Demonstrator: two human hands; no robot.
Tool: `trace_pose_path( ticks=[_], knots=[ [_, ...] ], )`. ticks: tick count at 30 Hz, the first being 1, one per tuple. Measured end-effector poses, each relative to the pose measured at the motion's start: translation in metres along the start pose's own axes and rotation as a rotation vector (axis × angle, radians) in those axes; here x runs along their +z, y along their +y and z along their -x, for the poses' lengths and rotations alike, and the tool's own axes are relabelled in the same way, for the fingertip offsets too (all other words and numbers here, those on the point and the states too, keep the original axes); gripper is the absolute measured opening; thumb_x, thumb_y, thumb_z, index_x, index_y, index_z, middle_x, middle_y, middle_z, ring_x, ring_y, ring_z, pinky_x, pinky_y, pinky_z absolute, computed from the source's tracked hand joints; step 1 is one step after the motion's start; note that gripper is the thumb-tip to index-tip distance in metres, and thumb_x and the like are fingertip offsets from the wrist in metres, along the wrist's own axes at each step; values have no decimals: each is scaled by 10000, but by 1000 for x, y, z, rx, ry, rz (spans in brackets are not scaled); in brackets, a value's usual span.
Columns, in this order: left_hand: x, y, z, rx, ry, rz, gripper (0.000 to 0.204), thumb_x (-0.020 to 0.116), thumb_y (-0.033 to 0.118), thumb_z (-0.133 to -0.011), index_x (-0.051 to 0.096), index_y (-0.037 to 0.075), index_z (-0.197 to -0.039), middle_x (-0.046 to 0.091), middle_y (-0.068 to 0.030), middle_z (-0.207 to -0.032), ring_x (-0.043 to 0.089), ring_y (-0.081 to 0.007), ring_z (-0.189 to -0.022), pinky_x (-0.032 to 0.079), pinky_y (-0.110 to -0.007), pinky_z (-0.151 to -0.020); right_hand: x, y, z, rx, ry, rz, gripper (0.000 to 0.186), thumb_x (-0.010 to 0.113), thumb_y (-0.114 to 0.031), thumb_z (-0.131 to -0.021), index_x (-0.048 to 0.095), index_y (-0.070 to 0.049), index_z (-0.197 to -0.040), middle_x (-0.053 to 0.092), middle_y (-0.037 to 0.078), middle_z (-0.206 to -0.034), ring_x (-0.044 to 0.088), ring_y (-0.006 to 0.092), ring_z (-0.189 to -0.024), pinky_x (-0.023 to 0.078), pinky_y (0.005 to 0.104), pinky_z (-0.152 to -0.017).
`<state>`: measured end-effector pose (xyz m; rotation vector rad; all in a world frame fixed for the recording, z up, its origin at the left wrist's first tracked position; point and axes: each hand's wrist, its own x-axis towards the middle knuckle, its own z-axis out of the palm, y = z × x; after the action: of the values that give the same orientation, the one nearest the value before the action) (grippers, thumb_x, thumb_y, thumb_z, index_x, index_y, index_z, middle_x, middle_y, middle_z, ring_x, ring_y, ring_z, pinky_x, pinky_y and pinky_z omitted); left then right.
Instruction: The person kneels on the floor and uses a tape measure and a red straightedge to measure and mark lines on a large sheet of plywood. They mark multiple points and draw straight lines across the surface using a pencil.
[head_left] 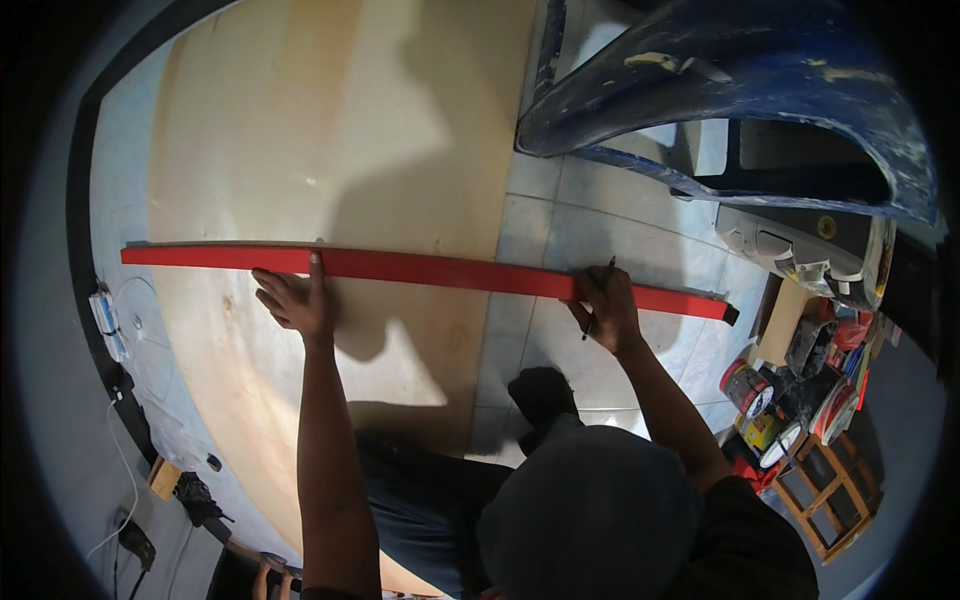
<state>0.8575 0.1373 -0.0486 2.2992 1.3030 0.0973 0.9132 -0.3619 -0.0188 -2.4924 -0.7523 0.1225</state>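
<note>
A long red straightedge (430, 272) lies crosswise over a pale wooden sheet (250, 130), its right part extending over the floor tiles, with a dark cap at that end. My left hand (298, 300) touches it with the thumb laid across the bar; the other fingers are spread on the sheet just below. My right hand (608, 308) is at the right part of the straightedge, fingers curled round a thin dark pencil (586, 334) and resting against the bar.
A blue, paint-marked plastic chair (740, 60) stands upper right. Beside it are a white-and-grey appliance (790, 255), paint cans (745, 390), several other supplies and a wooden frame (820, 500). A white cable (125, 490) runs along the left edge. My legs and dark-shod foot are below.
</note>
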Motion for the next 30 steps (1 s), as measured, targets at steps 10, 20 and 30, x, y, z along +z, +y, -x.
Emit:
trace_pose_path(
  ticks=[10, 20, 30],
  knots=[
    [7, -2, -5, -25, 59, -107, 1306, 676, 844, -909, 52, 107, -1789, 98, -167, -1854, 25, -474, -1686, 59, -671, -1311, 5, 2, 2, -10, -14, 70, 566, 929, -268, -856, 703, -39, -1322, 681, 127, -1167, 641, 349, -1061, 510, 493, -926],
    [12, 2, -3, -27, 78, -91, 1307, 662, 866, -900, 60, 125, -1792, 104, -148, -1859, 33, -447, -1695, 23, -667, -1311, 7, 8, 0, -31, -13, 101, 557, 901, -305, -883, 703, -46, -1335, 682, 127, -1175, 641, 350, -1050, 501, 502, -928],
    [13, 3, -3, -37, 96, -88, 1299, 656, 879, -894, 71, 151, -1798, 98, -155, -1865, 24, -431, -1705, 6, -647, -1322, 5, 10, -4, -48, -34, 74, 526, 876, -308, -895, 688, -43, -1309, 678, 152, -1188, 634, 391, -1054, 519, 531, -947]
  ],
)
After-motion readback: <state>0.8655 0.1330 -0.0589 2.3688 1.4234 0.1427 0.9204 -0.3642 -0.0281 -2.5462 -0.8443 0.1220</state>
